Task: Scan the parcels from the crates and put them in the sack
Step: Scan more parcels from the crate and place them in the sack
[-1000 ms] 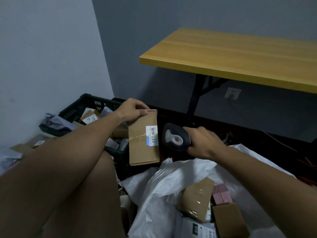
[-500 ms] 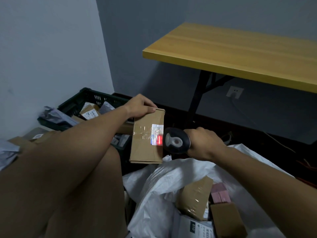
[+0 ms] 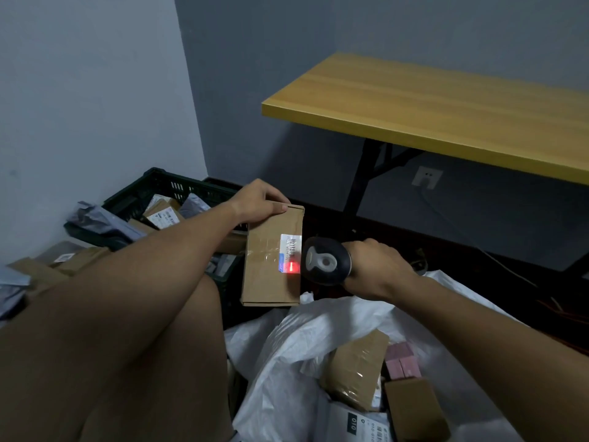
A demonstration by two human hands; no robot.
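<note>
Scanning is the step in hand, as we judge it. Our left hand (image 3: 259,202) grips the top edge of a flat cardboard parcel (image 3: 271,263), fingers curled over that edge, and holds it upright in the air between the crate and the sack. Our right hand (image 3: 376,269) is wrapped round the handle of the scanner (image 3: 325,261), whose head sits just beside the parcel's white label (image 3: 290,252). A red glow lies on the lower part of that label, so the beam is on it; whether the code has read we cannot tell.

As to progress, the white sack (image 3: 302,352) lies open below the hands and already holds several parcels: a taped brown box (image 3: 353,371), a pink one (image 3: 401,362), another brown box (image 3: 414,409) and a printed mailer (image 3: 353,424). We take these as done, though nothing here proves they were scanned.

What is left looks considerable. The dark crate (image 3: 159,186) against the wall still has boxes and grey bags in it, and more parcels (image 3: 57,260) lie to its left, beside our arm; whether they sit in a second crate is hidden. The parcel in hand has yet to go down into the sack, which lies just under it.
</note>
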